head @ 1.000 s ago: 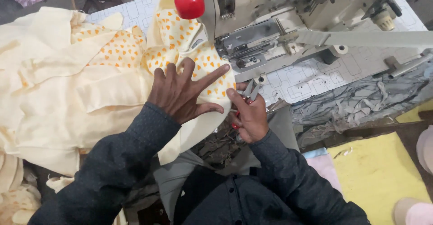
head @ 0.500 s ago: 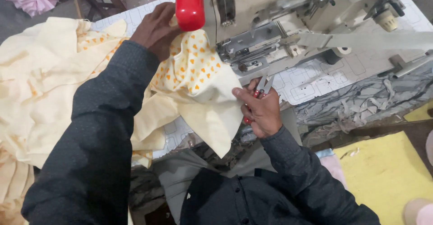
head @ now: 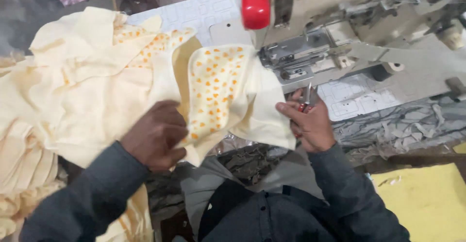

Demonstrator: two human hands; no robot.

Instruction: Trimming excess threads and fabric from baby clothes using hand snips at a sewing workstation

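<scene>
Soft cream cloth (head: 213, 91) with orange dots lies rumpled by the sewing machine (head: 340, 33); left hand (head: 155, 135) pinches its lower edge; right hand (head: 308, 123) clasps small metal snips (head: 307, 96) beside its corner

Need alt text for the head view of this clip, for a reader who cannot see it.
A person's left hand grips a pale yellow fabric piece with orange hearts at a sewing machine, while the right hand holds small thread snips beside the fabric's edge. More pale yellow cloth is heaped to the left.
</scene>
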